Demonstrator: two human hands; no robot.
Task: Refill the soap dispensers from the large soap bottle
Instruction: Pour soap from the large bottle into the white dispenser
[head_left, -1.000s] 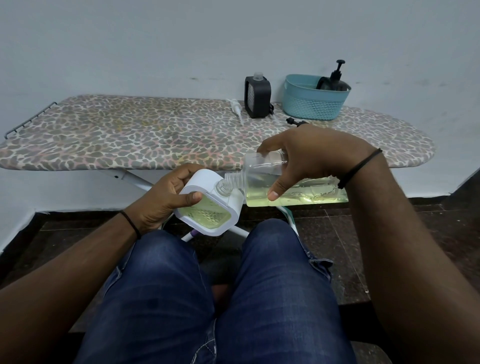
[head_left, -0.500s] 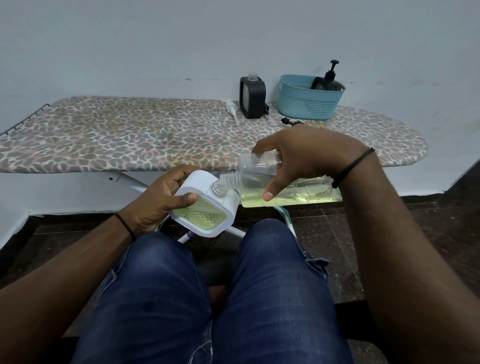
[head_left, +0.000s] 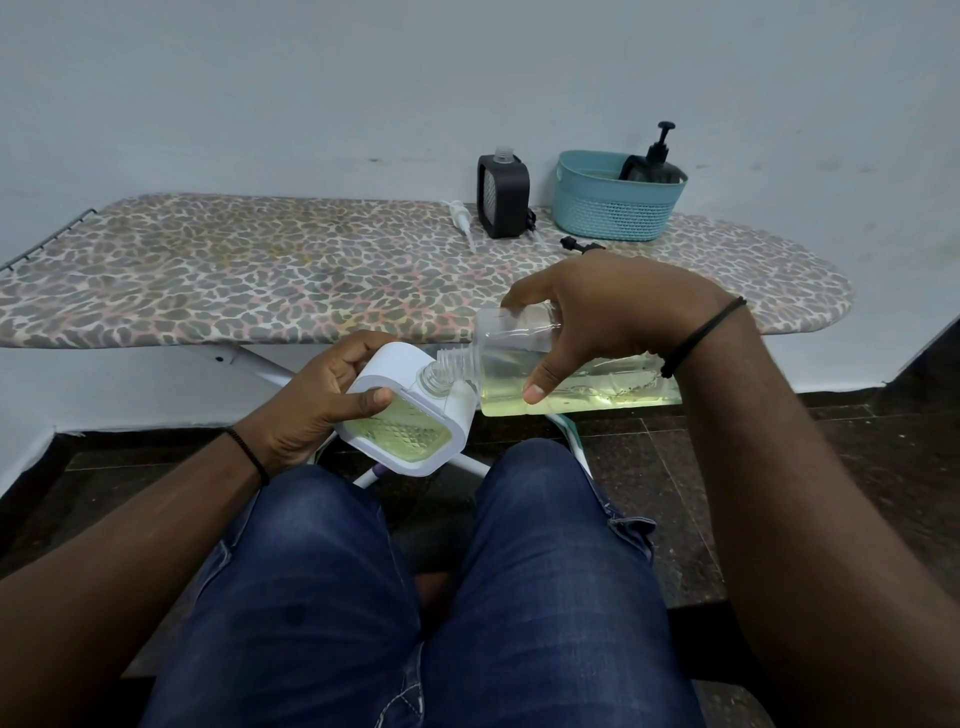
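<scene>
My right hand grips the large clear soap bottle, which lies nearly level with yellow-green soap inside. Its threaded mouth touches the open neck of a white square soap dispenser, tilted and held by my left hand above my lap. The dispenser's clear window shows yellow-green soap. A black dispenser with an open neck stands on the ironing board at the back. Another black pump dispenser sits in the teal basket.
A white pump head with its tube and a black pump head lie on the board near the black dispenser. My knees in blue jeans are below the hands. The board's metal legs and a dark tiled floor lie beneath.
The view has shifted slightly. Both hands keep the bottle mouth at the dispenser's neck; the soap level in the white dispenser looks a little higher.
</scene>
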